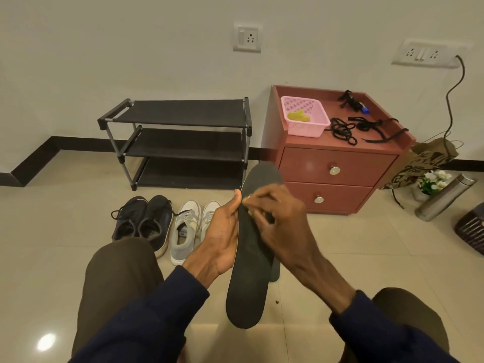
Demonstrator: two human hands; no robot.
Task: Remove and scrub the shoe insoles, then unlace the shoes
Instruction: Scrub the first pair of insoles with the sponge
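Head view: insole (246, 292) lies lengthwise, pointing away from the body. Left hand (222, 231) grips its left edge. Right hand (277, 218), fingers curled, bears on its upper face — actual grasp unclear.

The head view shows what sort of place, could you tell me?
Likely a room in a home: a black shoe rack, a red two-drawer bedside cabinet, and sneakers on the tiled floor.

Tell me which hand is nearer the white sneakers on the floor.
Left. The left hand, gripping the insole, overlaps the white sneakers in this view; the right hand sits on the insole's far side, toward the red cabinet.
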